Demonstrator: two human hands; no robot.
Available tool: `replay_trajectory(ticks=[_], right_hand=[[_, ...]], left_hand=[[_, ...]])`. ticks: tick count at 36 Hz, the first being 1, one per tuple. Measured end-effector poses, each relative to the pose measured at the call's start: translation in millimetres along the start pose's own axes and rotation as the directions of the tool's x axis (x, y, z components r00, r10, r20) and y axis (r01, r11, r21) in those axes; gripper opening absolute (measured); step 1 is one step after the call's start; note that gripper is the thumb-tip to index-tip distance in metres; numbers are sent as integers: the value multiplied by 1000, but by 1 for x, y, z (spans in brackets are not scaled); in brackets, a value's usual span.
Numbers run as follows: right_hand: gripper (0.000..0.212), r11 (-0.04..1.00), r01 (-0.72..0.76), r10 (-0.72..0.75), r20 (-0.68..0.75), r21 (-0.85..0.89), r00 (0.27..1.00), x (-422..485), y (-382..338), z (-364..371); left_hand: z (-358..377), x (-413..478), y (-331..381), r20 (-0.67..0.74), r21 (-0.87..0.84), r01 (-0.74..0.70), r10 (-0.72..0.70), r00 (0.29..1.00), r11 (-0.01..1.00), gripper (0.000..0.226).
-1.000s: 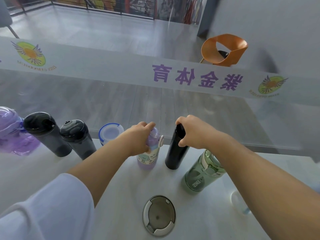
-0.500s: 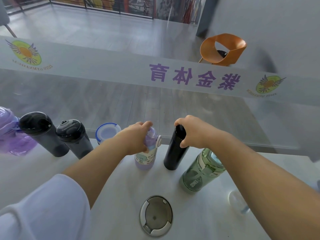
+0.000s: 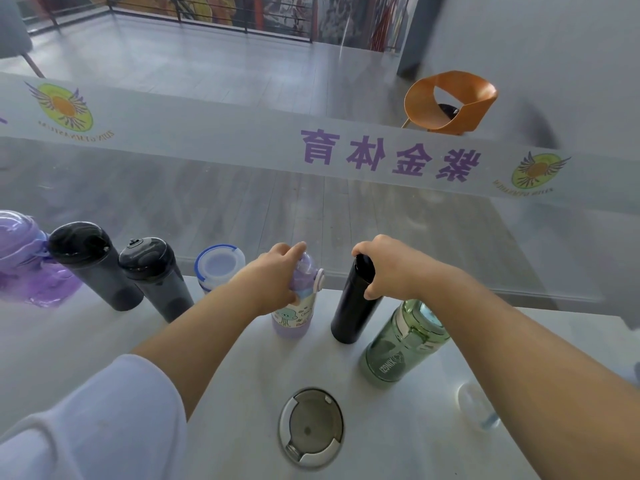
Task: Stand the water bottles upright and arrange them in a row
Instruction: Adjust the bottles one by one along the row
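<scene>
Worktop [image 3: 225,410]: green bottle [image 3: 401,344] stands nearest, under right forearm. Behind it, right hand [image 3: 388,268] grips cap of black bottle [image 3: 349,306]; left hand [image 3: 273,275] wraps lid of lilac cartoon bottle [image 3: 294,317] alongside. Both upright.

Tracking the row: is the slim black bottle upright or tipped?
Upright: the black bottle stands on its base on the table, right hand gripping its cap.
</scene>
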State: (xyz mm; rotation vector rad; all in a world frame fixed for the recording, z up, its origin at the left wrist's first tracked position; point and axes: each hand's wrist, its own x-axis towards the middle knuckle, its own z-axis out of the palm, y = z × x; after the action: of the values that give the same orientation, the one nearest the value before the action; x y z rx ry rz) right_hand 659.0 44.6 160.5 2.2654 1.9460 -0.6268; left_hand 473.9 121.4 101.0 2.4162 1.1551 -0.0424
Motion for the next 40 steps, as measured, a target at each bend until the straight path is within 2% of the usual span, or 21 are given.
replay_trajectory(ticks=[5, 9, 15, 19, 24, 30, 32, 36, 40], right_hand=[[74, 998, 7, -5, -40, 57, 999, -7, 2, -4], [67, 995, 51, -36, -162, 84, 986, -19, 6, -9], [55, 988, 73, -15, -392, 134, 920, -49, 16, -11], [54, 986, 27, 62, -502, 167, 863, -71, 21, 0], [69, 982, -96, 168, -510, 165, 843, -94, 22, 23], [84, 943, -217, 294, -327, 252, 898, -107, 20, 45], [80, 933, -218, 302, -291, 288, 908, -110, 17, 51], [59, 919, -222, 335, -349, 325, 875, -116, 12, 59], [54, 918, -229, 342, -353, 324, 871, -128, 10, 65]], left_hand=[[2, -7, 0, -50, 35, 5, -3, 999, 999, 91], [-1, -18, 5, -122, 47, 23, -17, 992, 999, 84], [-10, -49, 17, -230, 37, -6, 15, 973, 999, 67], [-5, -70, 27, -216, 40, -68, 75, 973, 997, 59], [7, -90, 42, -120, 51, -144, 150, 981, 988, 59], [25, -111, 52, 58, 47, -193, 190, 980, 980, 63], [30, -117, 54, 115, 46, -202, 196, 974, 978, 65], [40, -126, 56, 209, 64, -206, 189, 960, 976, 70], [49, -133, 56, 289, 100, -214, 177, 941, 972, 72]])
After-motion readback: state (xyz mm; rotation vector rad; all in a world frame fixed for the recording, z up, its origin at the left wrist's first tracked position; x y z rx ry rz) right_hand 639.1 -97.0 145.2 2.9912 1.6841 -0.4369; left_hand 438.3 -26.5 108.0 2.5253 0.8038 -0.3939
